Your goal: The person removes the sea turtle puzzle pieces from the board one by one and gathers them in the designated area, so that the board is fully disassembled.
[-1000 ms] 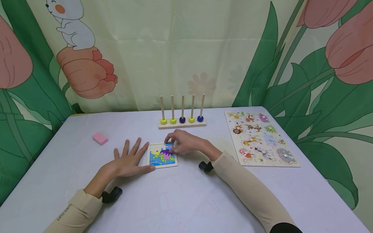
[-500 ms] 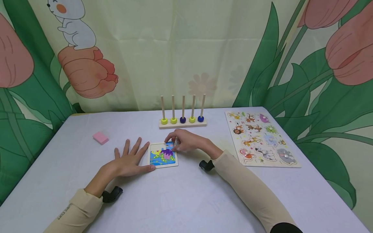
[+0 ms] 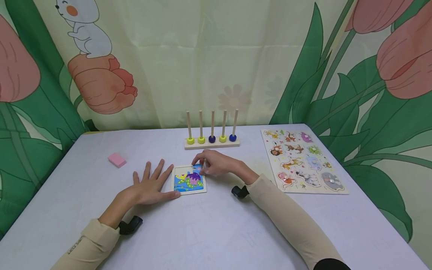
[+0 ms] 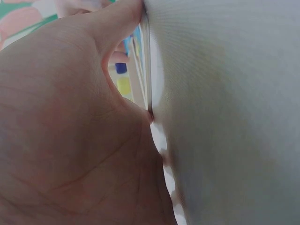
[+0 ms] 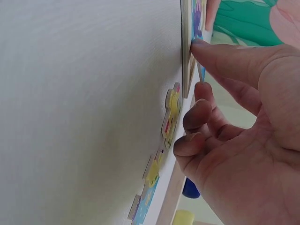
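A small square jigsaw puzzle (image 3: 188, 182) with a dinosaur picture in a pale wooden frame lies on the table. My left hand (image 3: 145, 189) is spread beside it, thumb at the near left corner and index fingertip at the left edge. At the puzzle's upper right, my right hand (image 3: 216, 163) pinches a blue puzzle piece (image 3: 196, 168) between thumb and index finger. The piece appears tilted in the right wrist view, its edge showing between the fingertips. Whether it sits in its slot is hidden by the fingers.
Loose puzzle pieces (image 5: 171, 112) lie past the frame in the right wrist view, hidden by the hand from above. Behind stands a peg rack (image 3: 212, 144) with yellow and dark blue beads. A pink block (image 3: 117, 160) lies left; an animal puzzle board (image 3: 300, 161) lies right.
Both hands stay at the puzzle almost unmoved. The right thumb and fingers have shifted very slightly at the upper right corner.
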`<state>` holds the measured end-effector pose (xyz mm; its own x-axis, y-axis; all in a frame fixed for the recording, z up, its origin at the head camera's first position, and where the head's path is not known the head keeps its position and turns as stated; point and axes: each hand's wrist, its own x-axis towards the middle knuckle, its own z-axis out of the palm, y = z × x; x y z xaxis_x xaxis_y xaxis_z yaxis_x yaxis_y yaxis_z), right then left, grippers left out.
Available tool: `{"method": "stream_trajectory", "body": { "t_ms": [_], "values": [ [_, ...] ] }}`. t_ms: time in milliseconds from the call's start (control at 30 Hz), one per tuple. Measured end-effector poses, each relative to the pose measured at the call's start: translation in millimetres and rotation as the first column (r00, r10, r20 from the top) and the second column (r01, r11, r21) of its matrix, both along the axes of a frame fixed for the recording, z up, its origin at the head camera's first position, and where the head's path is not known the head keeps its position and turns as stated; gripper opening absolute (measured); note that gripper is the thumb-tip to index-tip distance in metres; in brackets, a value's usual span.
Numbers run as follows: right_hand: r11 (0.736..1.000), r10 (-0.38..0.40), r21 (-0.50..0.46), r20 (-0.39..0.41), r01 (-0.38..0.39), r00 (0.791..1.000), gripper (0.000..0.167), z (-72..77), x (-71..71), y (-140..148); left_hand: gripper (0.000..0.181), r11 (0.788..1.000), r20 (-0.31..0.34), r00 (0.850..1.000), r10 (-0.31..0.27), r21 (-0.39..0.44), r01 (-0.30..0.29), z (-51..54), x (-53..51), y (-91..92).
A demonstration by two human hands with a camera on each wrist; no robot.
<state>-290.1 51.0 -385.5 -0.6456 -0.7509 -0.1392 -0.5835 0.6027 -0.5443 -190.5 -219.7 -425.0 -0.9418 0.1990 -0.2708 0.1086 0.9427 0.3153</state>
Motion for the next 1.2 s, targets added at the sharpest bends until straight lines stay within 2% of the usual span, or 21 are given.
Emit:
{"method": "stream_trajectory", "body": {
  "t_ms": [500, 900, 1200],
  "values": [
    [1.000, -0.015, -0.013, -0.021, 0.015, 1.000, 0.034, 0.0, -1.9, 18.2, 0.121, 1.000, 0.003, 1.000, 0.003, 0.013, -0.003, -1.1, -0.1, 0.7],
    [0.998, -0.055, -0.007, -0.031, 0.055, 0.998, 0.035, 3.8, -3.0, 50.1, 0.121, 1.000, -0.004, 1.000, 0.002, 0.013, -0.002, -2.8, -1.6, 0.9],
    [0.995, -0.099, -0.028, -0.002, 0.099, 0.995, 0.034, 1.3, -3.7, 74.8, 0.121, 1.000, 0.003, 1.000, 0.001, 0.017, -0.001, -1.1, 0.4, 1.2]
  ]
}}
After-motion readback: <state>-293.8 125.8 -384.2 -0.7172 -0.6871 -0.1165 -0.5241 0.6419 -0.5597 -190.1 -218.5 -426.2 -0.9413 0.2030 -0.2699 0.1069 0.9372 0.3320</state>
